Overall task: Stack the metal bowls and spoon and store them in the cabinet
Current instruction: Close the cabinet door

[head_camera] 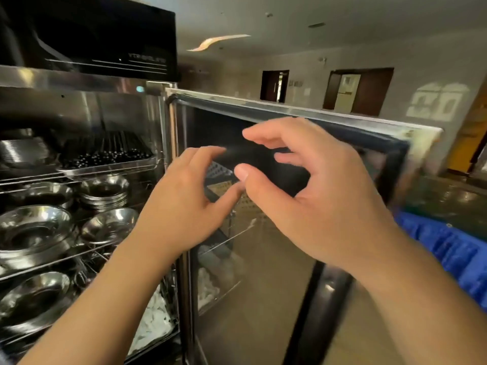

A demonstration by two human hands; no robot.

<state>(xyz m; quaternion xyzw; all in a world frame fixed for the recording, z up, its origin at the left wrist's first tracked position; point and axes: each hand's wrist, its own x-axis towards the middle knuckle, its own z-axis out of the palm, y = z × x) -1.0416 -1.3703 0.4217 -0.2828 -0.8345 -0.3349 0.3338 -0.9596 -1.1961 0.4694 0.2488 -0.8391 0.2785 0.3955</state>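
Note:
The steel cabinet stands open on the left, its wire shelves holding stacks of metal bowls. More bowl stacks sit behind them, and one bowl lies on a lower shelf. No spoon shows clearly. The glass cabinet door is swung out to the right. My left hand and my right hand hover in front of the door glass, fingers curled and apart, holding nothing. Their thumb tips nearly meet.
A tray of dark chopsticks fills the top shelf. White cloth lies at the cabinet bottom. A black appliance sits on top. A blue crate stands at the right beside a wet counter.

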